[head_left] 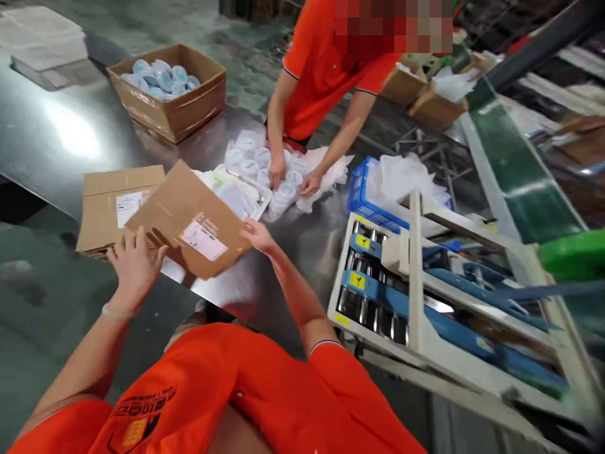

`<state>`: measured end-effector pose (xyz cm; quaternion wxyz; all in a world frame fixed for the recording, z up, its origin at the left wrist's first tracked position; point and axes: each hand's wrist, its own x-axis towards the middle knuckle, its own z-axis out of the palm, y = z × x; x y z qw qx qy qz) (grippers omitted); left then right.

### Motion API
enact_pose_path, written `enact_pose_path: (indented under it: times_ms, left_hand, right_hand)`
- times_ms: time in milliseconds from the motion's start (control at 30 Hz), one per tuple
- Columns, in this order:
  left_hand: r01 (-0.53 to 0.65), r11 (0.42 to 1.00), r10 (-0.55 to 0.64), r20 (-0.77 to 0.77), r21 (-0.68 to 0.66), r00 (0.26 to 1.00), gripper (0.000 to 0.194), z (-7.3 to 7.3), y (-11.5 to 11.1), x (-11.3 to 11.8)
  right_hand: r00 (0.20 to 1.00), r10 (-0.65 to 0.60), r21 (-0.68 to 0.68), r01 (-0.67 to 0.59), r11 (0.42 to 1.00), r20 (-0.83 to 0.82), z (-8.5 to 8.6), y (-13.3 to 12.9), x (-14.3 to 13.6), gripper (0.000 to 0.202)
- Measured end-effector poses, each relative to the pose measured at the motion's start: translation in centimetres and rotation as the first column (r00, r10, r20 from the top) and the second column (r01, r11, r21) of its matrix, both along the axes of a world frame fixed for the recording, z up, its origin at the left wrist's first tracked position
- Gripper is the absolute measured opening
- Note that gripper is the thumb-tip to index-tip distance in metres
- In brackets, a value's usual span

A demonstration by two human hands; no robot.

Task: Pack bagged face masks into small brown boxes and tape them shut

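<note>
A flattened cardboard box with a white label is tilted above the steel table's near edge. My right hand pinches its right corner. At its lower left is my left hand, fingers spread; whether they touch the raised box or the pile cannot be made out. Behind that hand lies a stack of flattened cardboard boxes, the top one labelled and partly covered by the raised one. Just beyond the raised box, a white tray holding papers is partly hidden.
Across the steel table, a co-worker handles white round-lidded containers. An open carton of similar items stands at the back left. At right are a blue crate of white bags and a roller conveyor machine.
</note>
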<state>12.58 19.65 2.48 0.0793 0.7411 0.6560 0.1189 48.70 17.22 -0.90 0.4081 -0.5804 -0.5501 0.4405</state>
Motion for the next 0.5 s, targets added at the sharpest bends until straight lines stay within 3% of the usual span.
enact_pose_path:
  times_ms: [33, 100, 167, 233, 300, 367, 433, 500]
  left_hand:
    - [0.031, 0.989, -0.041, 0.061, 0.148, 0.997, 0.078, 0.8, -1.0, 1.8]
    - [0.247, 0.92, -0.293, 0.116, 0.304, 0.949, 0.081, 2.3, -2.3, 6.2]
    - [0.573, 0.788, -0.604, 0.103, 0.227, 0.79, 0.065, 3.0, -2.9, 11.0]
    - [0.786, 0.617, -0.777, 0.122, -0.047, 0.617, 0.048, 2.6, -3.2, 15.6]
    - [0.808, 0.489, -0.808, 0.177, -0.329, 0.561, 0.049, 1.3, -3.5, 19.2]
    - [0.768, 0.417, -0.79, 0.223, -0.487, 0.57, 0.06, -0.1, -3.7, 21.3]
    - [0.747, 0.402, -0.77, 0.246, -0.529, 0.589, 0.066, -1.2, -3.4, 22.2]
    - [0.721, 0.44, -0.744, 0.232, -0.535, 0.626, 0.066, -1.6, -2.3, 22.9]
  right_hand:
    - [0.998, 0.013, 0.05, -0.016, 0.999, 0.054, 0.8, -3.5, 3.5, 0.019]
    - [0.974, -0.013, 0.109, -0.012, 0.994, 0.225, 2.0, -10.6, 9.3, 0.02]
    - [0.929, -0.048, 0.113, 0.007, 0.994, 0.366, 2.3, -16.7, 13.0, 0.018]
    - [0.894, -0.087, 0.102, 0.047, 0.994, 0.44, 1.4, -20.8, 14.8, 0.019]
    - [0.88, -0.156, 0.114, 0.117, 0.987, 0.448, -0.5, -22.9, 15.6, 0.021]
    - [0.879, -0.248, 0.152, 0.203, 0.967, 0.408, -2.5, -23.7, 16.0, 0.022]
    - [0.876, -0.3, 0.191, 0.243, 0.951, 0.378, -4.1, -24.2, 16.4, 0.03]
    - [0.86, -0.292, 0.227, 0.213, 0.95, 0.419, -5.0, -25.1, 16.4, 0.043]
